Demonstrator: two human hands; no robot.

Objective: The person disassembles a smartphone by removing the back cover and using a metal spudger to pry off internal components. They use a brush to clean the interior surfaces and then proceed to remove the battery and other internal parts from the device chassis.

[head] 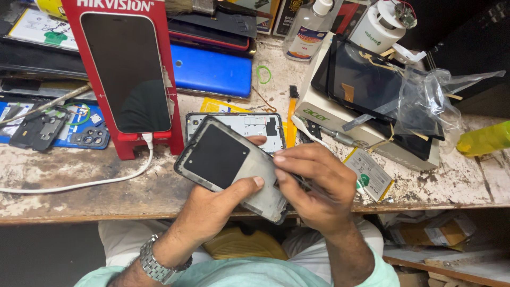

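Grey phone frame [234,170] clamped in left hand [212,212], long axis diagonal; right hand [313,186] fingers pinch a thin tool at its right edge.

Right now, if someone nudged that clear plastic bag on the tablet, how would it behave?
The plastic bag is crumpled and thin, so it is probably floppy and very light. It would likely slide or crinkle rather than roll. It lies loose on the tablet, so a push probably shifts it easily.

A worn, paint-flaked wooden workbench [79,186] is being lit evenly from above — a lower shelf [451,263] is lying in shadow beneath.
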